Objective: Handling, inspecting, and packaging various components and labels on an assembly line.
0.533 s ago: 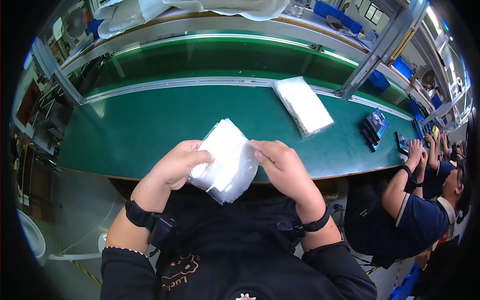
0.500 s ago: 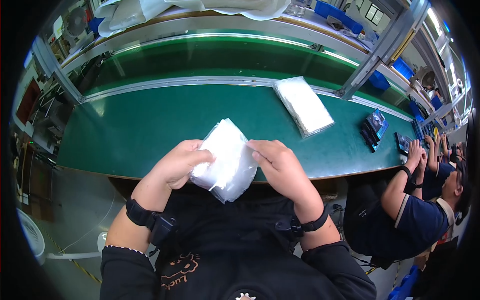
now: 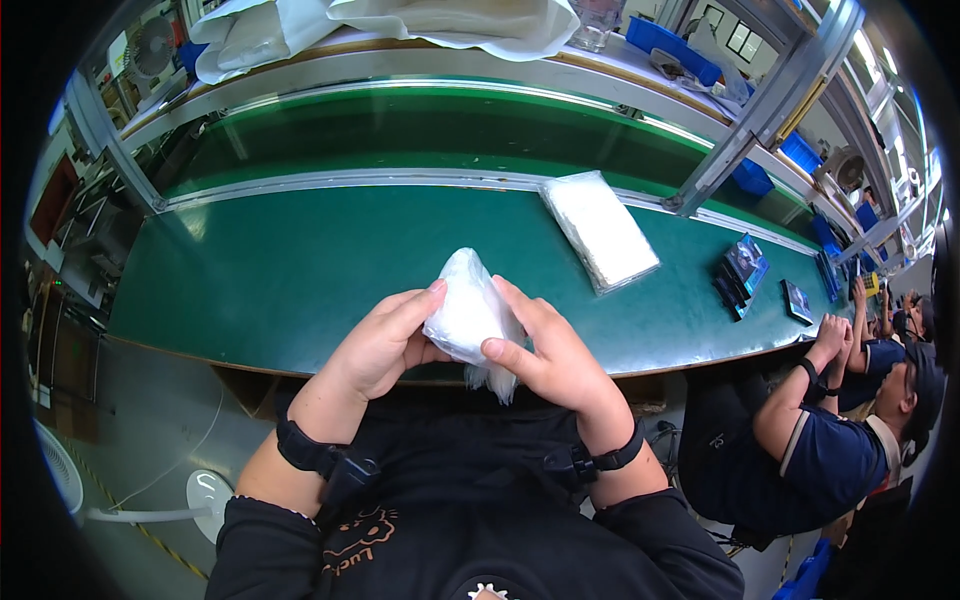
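A stack of thin, clear plastic bags is bent into a curve between my two hands, just above the table's near edge. My left hand grips its left side, with the thumb on top and the fingers underneath. On the other side my right hand presses it with thumb and fingers. Loose bag ends hang crumpled below, toward my body. Farther back on the green table lies a flat, clear-wrapped pack with white contents.
Dark blue and black small boxes are stacked at the right, with another box beside them. A co-worker sits at the right end. Across the back runs a metal-framed shelf with white sacks and blue bins.
The bags were spread flatter and are now squeezed into a curved bundle. My right hand has closed in on their side, and my left hand has shifted a little right.
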The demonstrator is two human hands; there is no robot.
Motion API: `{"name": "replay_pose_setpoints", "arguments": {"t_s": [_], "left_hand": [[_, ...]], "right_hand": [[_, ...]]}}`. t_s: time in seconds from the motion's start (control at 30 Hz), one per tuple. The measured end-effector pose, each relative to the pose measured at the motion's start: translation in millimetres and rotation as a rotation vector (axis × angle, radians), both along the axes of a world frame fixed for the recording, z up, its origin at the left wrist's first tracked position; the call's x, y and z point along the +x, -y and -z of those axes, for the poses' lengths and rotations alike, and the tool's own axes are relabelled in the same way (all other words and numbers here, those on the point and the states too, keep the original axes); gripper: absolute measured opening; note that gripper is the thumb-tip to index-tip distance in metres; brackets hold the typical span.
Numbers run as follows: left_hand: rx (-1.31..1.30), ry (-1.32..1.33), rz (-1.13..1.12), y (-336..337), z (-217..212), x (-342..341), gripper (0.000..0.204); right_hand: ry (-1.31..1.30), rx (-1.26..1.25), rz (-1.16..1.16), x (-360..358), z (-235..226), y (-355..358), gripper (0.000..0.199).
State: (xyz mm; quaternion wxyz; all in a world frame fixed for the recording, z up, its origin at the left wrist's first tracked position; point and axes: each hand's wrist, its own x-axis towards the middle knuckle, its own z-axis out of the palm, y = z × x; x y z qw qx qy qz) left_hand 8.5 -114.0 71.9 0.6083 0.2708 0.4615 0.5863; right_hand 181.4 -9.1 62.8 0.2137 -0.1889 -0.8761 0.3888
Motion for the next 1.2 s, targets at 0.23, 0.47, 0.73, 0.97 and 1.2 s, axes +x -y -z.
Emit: {"name": "replay_pose_setpoints", "arguments": {"t_s": [0.23, 0.47, 0.73, 0.97, 1.2], "left_hand": [[0.046, -0.031, 0.048, -28.1, -0.5, 4.5, 0.062], [-0.193, -0.76, 0.151, -64.2, -4.5, -6.7, 0.094], [-0.249, -0.699, 0.12, -64.7, -24.1, -18.5, 0.091], [-0.222, -0.821, 0.058, -56.9, -25.3, -15.6, 0.084], [-0.152, -0.569, 0.03, -44.2, -15.3, -25.0, 0.077]], "right_hand": [[-0.194, -0.534, 0.024, -6.0, 11.6, -26.0, 0.061], [-0.091, -0.985, 0.194, -24.9, 16.2, -56.1, 0.053], [-0.03, -0.832, 0.158, -40.1, 4.2, -50.0, 0.062], [0.032, -0.438, 0.151, -58.8, 12.9, -47.3, 0.05], [-0.026, -0.687, 0.215, -54.3, 9.3, -46.8, 0.041]]}}
